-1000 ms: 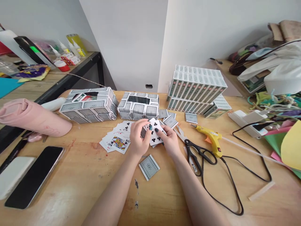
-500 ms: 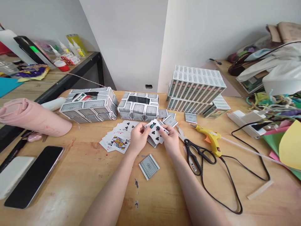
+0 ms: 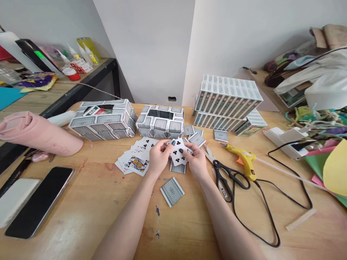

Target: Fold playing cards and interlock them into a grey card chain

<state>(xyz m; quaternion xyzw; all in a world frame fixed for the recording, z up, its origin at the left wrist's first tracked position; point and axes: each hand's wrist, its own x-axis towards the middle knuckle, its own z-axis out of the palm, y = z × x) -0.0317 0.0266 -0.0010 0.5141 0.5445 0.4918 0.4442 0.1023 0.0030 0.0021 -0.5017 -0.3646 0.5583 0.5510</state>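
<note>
Between my two hands are a few overlapping playing cards [image 3: 178, 153], club faces up. My left hand [image 3: 159, 156] pinches them at the left edge, thumb on top. My right hand [image 3: 196, 159] grips the right side, its thumb also on the face. Beneath them lies a folded card [image 3: 178, 168], back up and partly covered. Closer to me rests another folded card [image 3: 172, 191] with a grey patterned back. Left of my left hand a fan of loose cards [image 3: 135, 157] lies face up, a queen on top. More folded cards [image 3: 196, 139] lie behind my right hand.
Two card-covered boxes [image 3: 104, 119] [image 3: 160, 122] stand at the back, beside stacked card packs [image 3: 227, 101]. Black scissors [image 3: 226, 177] and a yellow glue gun [image 3: 244, 160] with its cord lie to the right. A phone [image 3: 40, 202] and pink roll [image 3: 40, 133] lie left.
The held cards have turned to a more upright angle and shifted slightly, exposing more of the folded card beneath. Both hands keep hold of them.
</note>
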